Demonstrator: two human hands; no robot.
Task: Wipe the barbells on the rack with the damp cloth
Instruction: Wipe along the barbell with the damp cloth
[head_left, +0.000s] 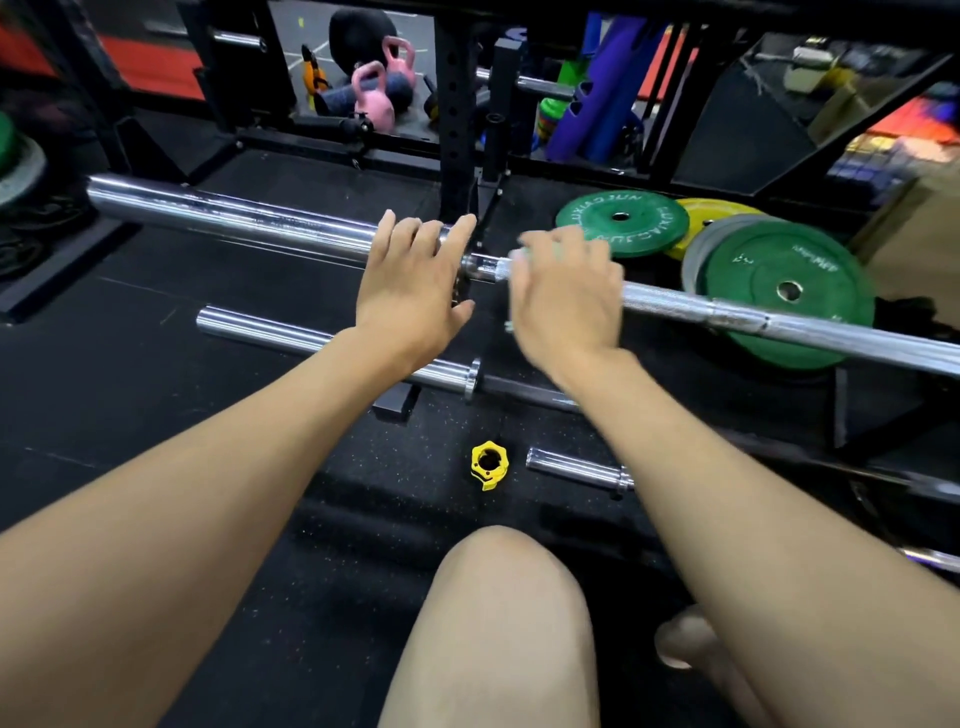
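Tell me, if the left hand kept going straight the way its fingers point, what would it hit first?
Probably the black rack post just behind the barbell. The left hand already lies over that bar, fingers pointing up and away; depth is hard to judge.

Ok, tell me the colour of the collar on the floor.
Yellow, with a black centre; the collar shows in the head view.

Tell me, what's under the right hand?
The right hand is curled over the top barbell. Bits of a pale green cloth peek out around the fingers. The rest of the cloth is covered.
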